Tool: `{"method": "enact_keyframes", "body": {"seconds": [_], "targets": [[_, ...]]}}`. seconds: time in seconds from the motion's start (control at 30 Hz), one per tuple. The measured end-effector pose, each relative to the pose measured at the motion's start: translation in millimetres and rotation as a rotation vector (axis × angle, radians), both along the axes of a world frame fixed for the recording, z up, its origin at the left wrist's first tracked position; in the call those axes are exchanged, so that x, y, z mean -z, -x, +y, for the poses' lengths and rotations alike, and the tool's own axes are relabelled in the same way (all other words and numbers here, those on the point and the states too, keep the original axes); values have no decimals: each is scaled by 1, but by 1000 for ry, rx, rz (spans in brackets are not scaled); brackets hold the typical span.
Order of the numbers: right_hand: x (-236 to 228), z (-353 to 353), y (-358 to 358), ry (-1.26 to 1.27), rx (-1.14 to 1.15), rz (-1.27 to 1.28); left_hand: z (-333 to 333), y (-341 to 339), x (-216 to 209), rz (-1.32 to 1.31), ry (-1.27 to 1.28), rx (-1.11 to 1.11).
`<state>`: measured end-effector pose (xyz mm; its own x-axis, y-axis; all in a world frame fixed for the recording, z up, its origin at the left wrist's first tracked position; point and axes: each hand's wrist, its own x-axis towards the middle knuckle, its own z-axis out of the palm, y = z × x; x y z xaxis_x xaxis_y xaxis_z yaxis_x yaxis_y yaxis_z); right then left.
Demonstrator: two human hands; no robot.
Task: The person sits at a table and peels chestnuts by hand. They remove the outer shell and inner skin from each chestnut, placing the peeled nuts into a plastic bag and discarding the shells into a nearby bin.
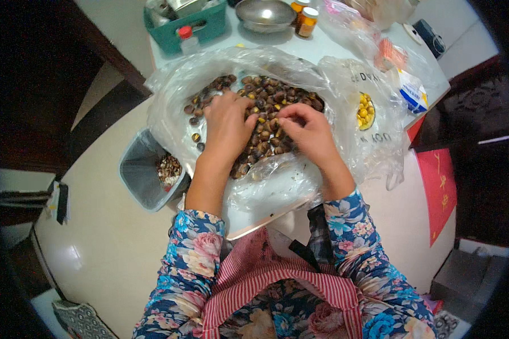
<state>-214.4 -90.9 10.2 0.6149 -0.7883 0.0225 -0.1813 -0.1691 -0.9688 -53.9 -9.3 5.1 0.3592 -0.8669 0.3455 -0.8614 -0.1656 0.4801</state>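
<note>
A heap of brown chestnuts (264, 144), several split to show yellow flesh, lies on a spread clear plastic bag (174, 90). My left hand (227, 120) reaches into the left part of the heap, its fingers apart and their tips partly hidden among the nuts. At the heap's right side, my right hand (309, 131) has thumb and forefinger brought together in a pinch. Whatever lies between those fingertips is too small to make out. To the right, yellow peeled kernels (365, 108) sit together on or under another printed clear bag (379, 133).
Below the table's left edge stands a grey bin (131, 175) holding shell scraps. Along the back are a green basket (209, 27), a red-capped bottle (188, 40), a metal bowl (266, 16) and orange jars (306, 24). A blue-and-white packet (413, 93) lies at the right edge.
</note>
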Motion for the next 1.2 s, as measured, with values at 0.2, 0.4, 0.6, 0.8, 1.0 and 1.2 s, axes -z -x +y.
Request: {"method": "enact_keyframes", "body": {"seconds": [0.2,0.4,0.6,0.8,1.0,1.2], "targets": [[11,0,-22,104,12,-194,-8,2,0,-125,55,14],[2,1,-21,-73,-7,-251,-14,6,-6,15,113,7],[7,3,-23,-393,-76,-355,-12,23,-11,1163,267,-20],[4,7,-23,-391,-95,-466,-5,27,-8,1549,338,11],[-6,7,-24,-458,-81,-370,-2,18,-12,1543,318,0],[-3,5,-33,-496,-91,-403,4,7,-17,1433,268,84]]}}
